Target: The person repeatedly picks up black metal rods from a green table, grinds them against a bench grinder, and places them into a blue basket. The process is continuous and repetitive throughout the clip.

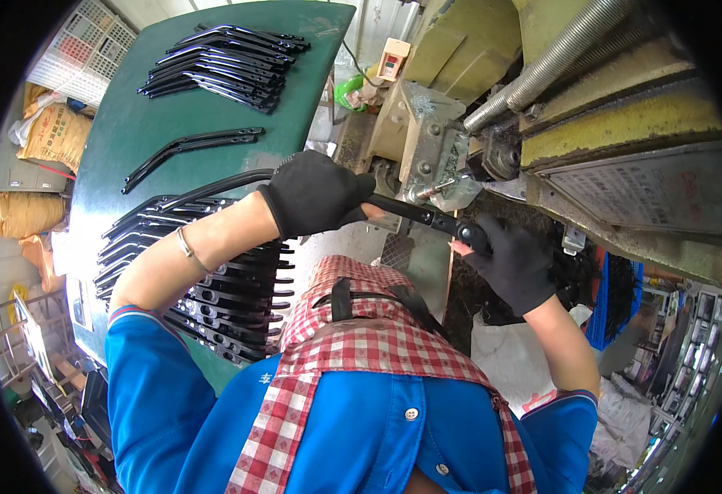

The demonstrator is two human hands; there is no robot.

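My left hand [315, 193], in a black glove with bare fingertips, is closed around a black bent metal bar [402, 207]. The bar's curved end reaches back over the green table, and its straight end points right. At that end my right hand [513, 259], gloved the same way, pinches the bar near a rounded black piece with a pin or rivet. Part of this end is hidden by the fingers. Just beyond the bar stands the press tooling [435, 165], with a shiny metal pin [436, 189] sticking out of it. The bar appears slightly below this tooling.
Finished-looking black bars [221, 66] lie stacked on the green table [97, 165], with two bars [192, 148] apart. More bars with flat perforated ends [221, 305] lie nearer me. A yellow-green machine [624, 115] overhangs on the right. A blue crate [616, 300] stands below it.
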